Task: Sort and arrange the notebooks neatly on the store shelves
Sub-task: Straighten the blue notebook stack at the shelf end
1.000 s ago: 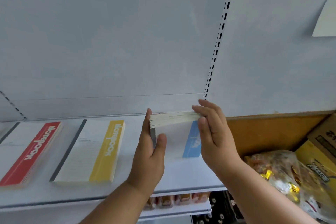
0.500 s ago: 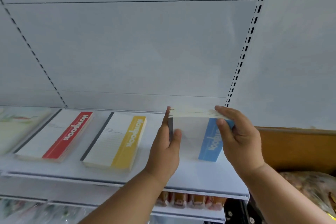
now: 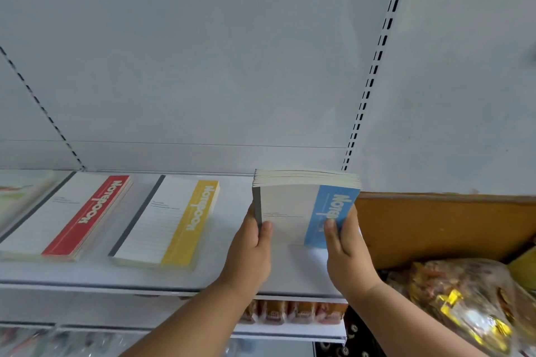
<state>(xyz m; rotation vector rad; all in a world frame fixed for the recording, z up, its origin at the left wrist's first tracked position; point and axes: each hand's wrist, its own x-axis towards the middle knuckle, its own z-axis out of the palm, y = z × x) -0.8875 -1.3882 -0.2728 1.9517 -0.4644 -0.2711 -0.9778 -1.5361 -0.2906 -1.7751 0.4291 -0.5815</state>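
A stack of several blue-banded notebooks (image 3: 293, 206) stands tilted up on its lower edge at the right end of the white shelf (image 3: 162, 278). My left hand (image 3: 251, 252) grips its grey spine side, thumb on the cover. My right hand (image 3: 346, 246) grips the blue side, thumb across the band. To the left, a yellow-banded notebook stack (image 3: 174, 220) and a red-banded notebook stack (image 3: 72, 214) lie flat on the same shelf.
Another pale stack (image 3: 20, 194) lies at the shelf's far left, blurred. A brown board (image 3: 446, 229) borders the shelf on the right, with a clear bag of wrapped sweets (image 3: 464, 301) below it. Packaged snacks (image 3: 295, 313) sit on the lower shelf.
Both hands slid from the stack's top edge down to its sides. The blue stack now stands more upright with its cover facing me. The view shifted left and closer.
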